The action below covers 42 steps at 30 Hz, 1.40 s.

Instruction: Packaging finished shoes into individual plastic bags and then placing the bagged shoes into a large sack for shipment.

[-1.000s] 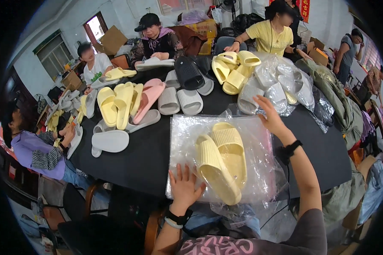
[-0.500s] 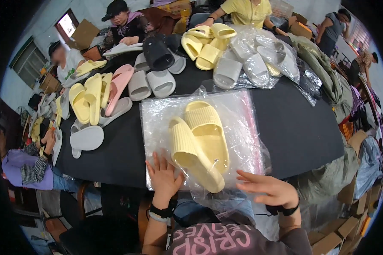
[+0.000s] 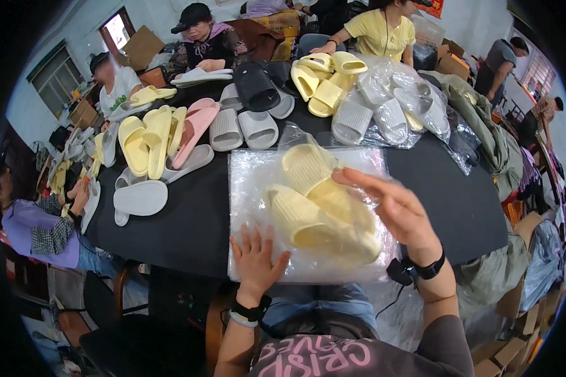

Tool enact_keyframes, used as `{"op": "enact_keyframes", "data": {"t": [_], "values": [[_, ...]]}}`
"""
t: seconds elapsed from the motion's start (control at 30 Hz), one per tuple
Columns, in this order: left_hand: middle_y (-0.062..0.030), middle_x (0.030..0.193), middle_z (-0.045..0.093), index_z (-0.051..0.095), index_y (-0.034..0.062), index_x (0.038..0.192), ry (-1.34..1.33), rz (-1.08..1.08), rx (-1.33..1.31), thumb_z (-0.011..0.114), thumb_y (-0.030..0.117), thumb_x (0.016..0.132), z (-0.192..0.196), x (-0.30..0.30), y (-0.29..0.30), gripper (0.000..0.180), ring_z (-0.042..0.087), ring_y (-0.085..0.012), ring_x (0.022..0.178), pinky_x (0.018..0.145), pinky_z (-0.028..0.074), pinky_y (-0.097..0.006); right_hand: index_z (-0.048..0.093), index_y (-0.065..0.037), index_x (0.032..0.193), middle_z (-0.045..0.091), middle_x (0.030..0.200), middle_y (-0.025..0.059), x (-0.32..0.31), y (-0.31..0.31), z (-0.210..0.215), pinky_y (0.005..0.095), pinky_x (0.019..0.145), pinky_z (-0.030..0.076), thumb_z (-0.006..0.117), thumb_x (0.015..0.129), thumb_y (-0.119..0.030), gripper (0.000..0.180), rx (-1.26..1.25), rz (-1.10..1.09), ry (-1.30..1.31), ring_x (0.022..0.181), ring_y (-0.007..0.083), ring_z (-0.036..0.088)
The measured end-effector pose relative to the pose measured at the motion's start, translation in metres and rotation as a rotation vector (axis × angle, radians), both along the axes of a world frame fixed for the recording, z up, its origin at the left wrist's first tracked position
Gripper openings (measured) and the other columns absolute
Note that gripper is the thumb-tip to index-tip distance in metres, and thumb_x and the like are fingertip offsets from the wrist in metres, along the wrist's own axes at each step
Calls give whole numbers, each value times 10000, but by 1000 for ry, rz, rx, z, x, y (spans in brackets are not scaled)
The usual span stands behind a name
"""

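Observation:
A pair of yellow slide slippers [image 3: 308, 217] lies in a clear plastic bag [image 3: 294, 135], on top of a stack of flat clear bags [image 3: 242, 179]. The lower right of the pair is blurred. My left hand [image 3: 256, 259] lies flat on the near left of the stack, fingers spread, beside the slippers. Over the right side of the pair is my right hand [image 3: 401, 210], its fingers stretched toward the upper slipper and nothing plainly held. Whether its fingertips touch the bag I cannot tell.
The black table [image 3: 201, 232] carries loose yellow slippers [image 3: 146, 141], a pink slipper [image 3: 195, 133] and grey slippers [image 3: 141, 199] at left. Bagged grey slippers [image 3: 352, 122] lie across the far side. Several people work around the table. Green sheeting [image 3: 484, 135] hangs along the right edge.
My right hand has risen from the near right corner to above the slippers. The bagged pair has turned, its near end swinging right. My left hand stays flat on the stack.

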<state>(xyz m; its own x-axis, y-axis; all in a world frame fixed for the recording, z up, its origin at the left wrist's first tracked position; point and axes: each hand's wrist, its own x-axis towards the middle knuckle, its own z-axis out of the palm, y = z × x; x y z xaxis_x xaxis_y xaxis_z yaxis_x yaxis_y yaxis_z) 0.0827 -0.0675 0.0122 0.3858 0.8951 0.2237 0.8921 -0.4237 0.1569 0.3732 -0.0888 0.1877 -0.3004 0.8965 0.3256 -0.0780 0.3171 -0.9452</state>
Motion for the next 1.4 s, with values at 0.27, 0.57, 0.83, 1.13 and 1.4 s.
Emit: {"op": "enact_keyframes", "data": {"t": [0.27, 0.57, 0.83, 1.13, 1.4], "values": [[-216, 1526, 362, 558, 78, 1373, -33, 0, -9, 525, 569, 916, 3, 0, 0, 672, 220, -454, 1448, 1157, 65, -635, 398, -26, 1480, 425, 1506, 152, 44, 9, -34, 379, 1096, 363, 470, 1032, -195, 484, -95, -101, -72, 1356, 280, 447], [-187, 1281, 573, 569, 18, 1298, -364, -78, -83, 578, 277, 953, 17, -41, -1, 431, 469, -369, 1255, 1086, 300, -510, 421, -71, 1462, 636, 1218, 119, 79, -79, -86, 348, 950, 466, 812, 774, -86, 791, -198, -496, -216, 1079, 200, 622], [-41, 824, 615, 400, 0, 1360, -1302, 150, -606, 551, -5, 956, 44, -19, -36, 431, 564, -83, 760, 719, 458, -224, 715, -42, 988, 740, 984, 59, 71, -87, -119, 332, 851, 473, 782, 733, 11, 270, -66, -790, -492, 937, 217, 655], [-41, 827, 575, 451, -1, 1314, -1592, 253, -225, 564, -36, 940, 40, -34, -25, 392, 533, -89, 756, 722, 439, -228, 733, -57, 1063, 753, 933, 51, 88, -92, -114, 288, 815, 472, 794, 773, -24, 298, -200, -685, -134, 843, 116, 642], [-48, 867, 565, 581, 7, 1216, -749, 293, -230, 588, -3, 937, 20, -71, -40, 280, 509, -120, 747, 734, 438, -252, 749, -50, 1052, 762, 864, 56, 100, -112, -119, 284, 767, 468, 790, 808, -113, 255, -394, -314, -321, 760, 115, 672]]}}
